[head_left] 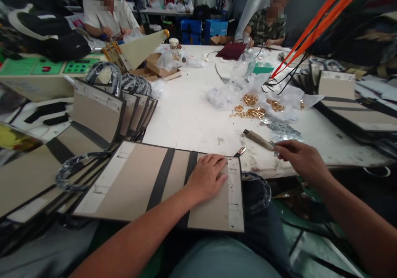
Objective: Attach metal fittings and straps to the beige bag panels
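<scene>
My left hand [208,178] lies flat, fingers stretched out, on a beige-lined bag panel [139,174] with dark strips across it and white strips at both ends. The panel rests over my lap and the table edge. A plastic-wrapped handle [262,193] sticks out at its right, and a small shiny metal piece [241,150] sits by its top right corner. My right hand [299,158] is at the table edge, fingertips pinched by the end of a tool with a worn tan handle [259,139]. Something small and metallic shows at the fingertips; I cannot tell what exactly.
Gold-coloured metal parts [252,112] lie in piles on plastic bags, beside silvery pieces [282,129]. Similar bag panels are stacked at left [97,108] and right [338,86]. Orange straps [319,26] hang overhead. A machine with green panels [46,66] stands left; co-workers sit opposite.
</scene>
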Available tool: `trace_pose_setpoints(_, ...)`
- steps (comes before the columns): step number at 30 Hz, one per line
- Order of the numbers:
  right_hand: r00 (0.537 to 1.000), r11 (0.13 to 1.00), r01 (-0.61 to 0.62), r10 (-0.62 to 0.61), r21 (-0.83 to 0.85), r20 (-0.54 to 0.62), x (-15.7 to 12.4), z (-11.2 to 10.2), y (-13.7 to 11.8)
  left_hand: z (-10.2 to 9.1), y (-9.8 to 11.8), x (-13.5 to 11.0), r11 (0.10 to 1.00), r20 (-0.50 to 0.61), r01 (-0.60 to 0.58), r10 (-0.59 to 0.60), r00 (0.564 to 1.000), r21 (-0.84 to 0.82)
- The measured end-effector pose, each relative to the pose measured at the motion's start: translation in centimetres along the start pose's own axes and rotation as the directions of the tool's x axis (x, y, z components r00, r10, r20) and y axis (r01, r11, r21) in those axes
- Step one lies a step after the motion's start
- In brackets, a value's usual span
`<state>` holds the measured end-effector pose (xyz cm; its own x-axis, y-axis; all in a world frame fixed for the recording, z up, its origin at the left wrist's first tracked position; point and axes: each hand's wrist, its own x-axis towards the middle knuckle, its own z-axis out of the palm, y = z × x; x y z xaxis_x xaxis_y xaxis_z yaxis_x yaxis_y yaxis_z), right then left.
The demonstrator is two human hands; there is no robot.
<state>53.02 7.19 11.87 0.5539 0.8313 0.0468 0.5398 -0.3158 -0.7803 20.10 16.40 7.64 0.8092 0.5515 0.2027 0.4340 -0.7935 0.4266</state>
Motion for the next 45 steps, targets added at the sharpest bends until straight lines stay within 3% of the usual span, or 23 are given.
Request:
trace_pose_setpoints(4, 0.966, 0.995, -0.057, 0.035, 0.076, 0.257, -4.7, 3.3, -3.3, 0.2, -0.1, 0.0, 1.000, 0.006, -0.001, 0.001, 1.000, -0.001)
trace_pose_setpoints(8, 0.865, 0.987, -0.087, 0.010, 0.132, 0.502, -7.6, 6.0, -4.0, 0.3, -0.1, -0.1, 1.000, -0.006, -0.006, 0.006, 1.000, -0.003)
trace_pose_setpoints(12, 0.819, 0.969, -0.185, 0.059, 0.165, 0.571, -9.1, 7.6, -3.8, 0.2, 0.1, -0.1, 1.000, -0.007, -0.005, 0.005, 1.000, 0.007)
trace_pose_setpoints(15, 0.826, 0.944, -0.246, 0.085, 0.220, 0.557, -8.8, 7.3, -4.1, 0.1, 0.1, 0.0, 1.000, -0.002, 0.000, 0.000, 1.000, 0.009)
trace_pose_setpoints(18, 0.909, 0.950, -0.178, 0.059, 0.256, 0.412, -7.1, 5.9, -4.2, 0.0, 0.1, 0.1, 1.000, 0.008, 0.003, -0.003, 1.000, 0.005)
trace_pose_setpoints(20, 0.970, 0.951, -0.127, 0.060, 0.283, 0.235, -5.1, 4.7, -3.6, -0.1, 0.0, 0.1, 1.000, 0.011, -0.002, 0.002, 1.000, -0.002)
trace_pose_setpoints(22, 0.997, 0.946, -0.077, 0.074, 0.316, 0.020, -2.3, 3.2, -2.4, -0.1, 0.0, 0.2, 1.000, 0.010, -0.004, 0.004, 1.000, -0.007)
trace_pose_setpoints(24, 0.976, 0.949, -0.040, 0.103, 0.312, -0.191, 0.8, 1.5, -0.9, 0.0, -0.2, 0.2, 1.000, 0.002, -0.001, 0.001, 1.000, -0.006)
trace_pose_setpoints(26, 0.933, 0.979, -0.042, 0.110, 0.201, -0.343, 3.4, -0.4, 0.5, 0.1, -0.3, 0.3, 1.000, -0.009, -0.004, 0.004, 1.000, -0.003)
trace_pose_setpoints(29, 0.902, 0.996, -0.066, 0.038, -0.052, -0.430, 5.3, -2.1, 1.4, 0.1, -0.4, 0.3, 1.000, -0.021, -0.012, 0.012, 1.000, -0.001)
trace_pose_setpoints(32, 0.949, 0.998, -0.041, 0.023, -0.049, -0.315, 3.8, -1.0, 0.4, 0.0, -0.4, 0.3, 1.000, -0.017, -0.012, 0.012, 1.000, -0.003)
trace_pose_setpoints(35, 0.999, 0.990, -0.032, 0.028, 0.136, 0.028, 0.4, 2.3, -1.8, -0.1, -0.3, 0.3, 1.000, -0.006, -0.006, 0.006, 1.000, -0.006)
trace_pose_setpoints(37, 0.974, 0.973, -0.060, 0.007, 0.224, 0.228, -1.8, 4.9, -3.3, -0.1, -0.2, 0.4, 1.000, -0.003, -0.002, 0.002, 1.000, -0.011)
trace_pose_setpoints(39, 0.936, 0.959, -0.104, 0.004, 0.265, 0.353, -3.2, 7.2, -4.5, -0.1, -0.1, 0.5, 1.000, -0.004, -0.001, 0.001, 1.000, -0.012)
trace_pose_setpoints(42, 0.898, 0.968, -0.099, -0.013, 0.231, 0.440, -3.7, 9.2, -5.6, 0.0, -0.1, 0.4, 1.000, -0.006, -0.007, 0.006, 1.000, -0.006)
trace_pose_setpoints(45, 0.892, 0.991, -0.029, -0.032, 0.128, 0.451, -3.4, 9.9, -6.1, 0.0, -0.2, 0.4, 1.000, -0.009, -0.008, 0.008, 1.000, -0.002)
